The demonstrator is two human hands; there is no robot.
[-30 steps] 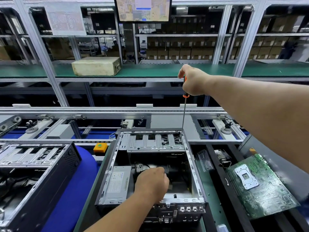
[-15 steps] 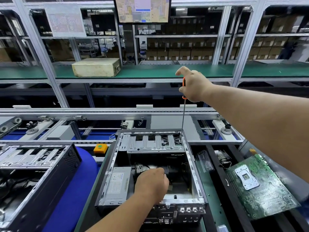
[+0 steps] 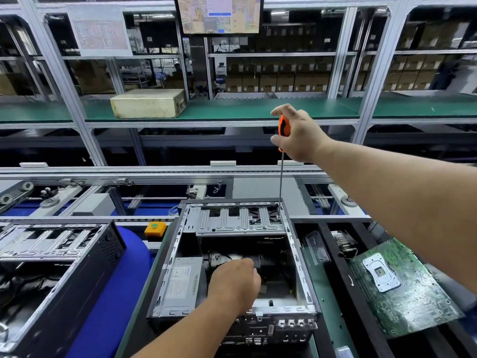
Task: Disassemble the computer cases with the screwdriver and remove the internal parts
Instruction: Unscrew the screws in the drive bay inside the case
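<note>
Orange screwdriver (image 3: 283, 130) tip at case (image 3: 291, 244) far-right edge

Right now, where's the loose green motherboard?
In the head view the green motherboard lies at lower right, tilted, to the right of the open computer case and under the right forearm.

- your left hand (image 3: 233, 285) hides whatever its fingers touch inside the open case (image 3: 296, 257).
- the second case (image 3: 51, 257) is cut off at the left edge.
- the screwdriver (image 3: 280, 182) tip is too small to read.
</note>
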